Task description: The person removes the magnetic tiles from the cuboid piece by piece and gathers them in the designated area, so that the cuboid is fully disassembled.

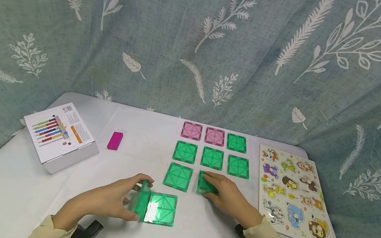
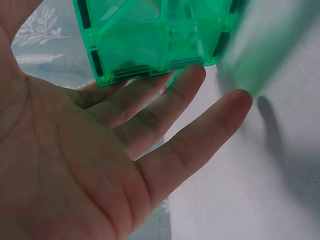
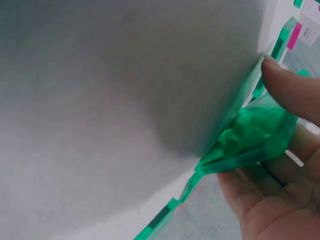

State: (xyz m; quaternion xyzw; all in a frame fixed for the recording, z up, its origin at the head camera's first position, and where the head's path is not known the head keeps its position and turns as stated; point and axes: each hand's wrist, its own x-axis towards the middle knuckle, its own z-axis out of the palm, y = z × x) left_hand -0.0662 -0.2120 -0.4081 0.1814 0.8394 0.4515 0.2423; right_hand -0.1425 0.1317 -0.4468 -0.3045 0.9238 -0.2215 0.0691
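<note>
In the head view my left hand (image 1: 109, 198) holds a clear green magnetic tile (image 1: 143, 200) upright, with the thumb at its near side and fingers at its far side. That tile stands along the left edge of a flat green tile (image 1: 165, 211). The left wrist view shows fingertips right at the edge of a green tile (image 2: 155, 45). Farther right, my right hand (image 1: 229, 197) grips another green tile (image 1: 202, 184) between thumb and fingers, covering much of it. It appears tilted up from the cloth in the right wrist view (image 3: 260, 132).
Beyond my hands, several green tiles (image 1: 212, 158) and two pink tiles (image 1: 192, 130) lie in rows on the white cloth (image 1: 146, 129). A magenta block (image 1: 115, 140) and a white abacus box (image 1: 61, 135) are at left. An animal puzzle board (image 1: 295, 197) lies at right.
</note>
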